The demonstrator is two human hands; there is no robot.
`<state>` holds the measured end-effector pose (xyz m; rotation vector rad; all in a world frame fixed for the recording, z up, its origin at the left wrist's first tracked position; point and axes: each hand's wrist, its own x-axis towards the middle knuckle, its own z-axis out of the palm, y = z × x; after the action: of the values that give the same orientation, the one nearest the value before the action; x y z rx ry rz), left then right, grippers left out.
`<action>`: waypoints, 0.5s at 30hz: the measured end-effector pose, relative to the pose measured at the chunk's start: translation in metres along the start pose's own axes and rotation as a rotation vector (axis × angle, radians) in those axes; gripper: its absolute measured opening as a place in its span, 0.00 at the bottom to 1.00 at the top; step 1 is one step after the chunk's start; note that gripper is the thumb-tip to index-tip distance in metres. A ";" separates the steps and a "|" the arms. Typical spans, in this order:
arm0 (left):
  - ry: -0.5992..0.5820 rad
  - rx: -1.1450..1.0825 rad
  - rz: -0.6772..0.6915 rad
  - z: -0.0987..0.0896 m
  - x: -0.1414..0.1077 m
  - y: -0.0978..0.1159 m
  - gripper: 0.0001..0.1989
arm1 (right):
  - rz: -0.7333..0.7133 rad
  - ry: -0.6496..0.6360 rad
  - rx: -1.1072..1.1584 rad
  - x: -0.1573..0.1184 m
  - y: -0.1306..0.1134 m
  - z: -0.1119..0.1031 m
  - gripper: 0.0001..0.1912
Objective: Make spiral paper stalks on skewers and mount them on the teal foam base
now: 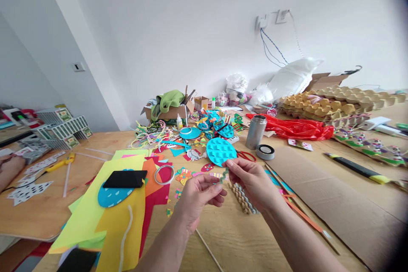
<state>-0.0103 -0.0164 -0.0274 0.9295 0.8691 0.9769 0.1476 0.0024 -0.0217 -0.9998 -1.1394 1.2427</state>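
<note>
Status on the green strip (pixel 225 175)?

Mid-frame, pinched narrow between left hand (pixel 201 196) and right hand (pixel 250 179) fingertips. Attached to nothing I can see.

Anything done?

Paper fish (pixel 184 176), centre, look cut and coloured. Blue disc (pixel 220 151) just above the hands looks covered in scallops already.

Remaining?

Strip, at least: it's loose. Beyond that, can't tell.

Your fingers (pixel 235 169) hide parts of the small green strip (pixel 224 174); a black slab (pixel 125 179) covers some of the blue oval (pixel 115 197). The left edge crops another person's hand (pixel 12 168).
</note>
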 end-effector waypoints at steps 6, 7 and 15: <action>0.020 0.091 0.050 -0.001 0.002 -0.005 0.21 | 0.024 -0.095 0.014 -0.003 0.003 0.006 0.17; 0.030 0.116 0.066 -0.001 0.002 -0.006 0.21 | 0.026 -0.099 0.016 -0.003 0.003 0.007 0.17; 0.112 0.166 0.115 0.002 0.001 -0.008 0.16 | 0.016 -0.069 0.015 -0.004 0.002 0.010 0.18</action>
<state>-0.0058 -0.0177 -0.0338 1.0835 1.0117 1.0755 0.1372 -0.0021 -0.0220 -0.9632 -1.1756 1.3047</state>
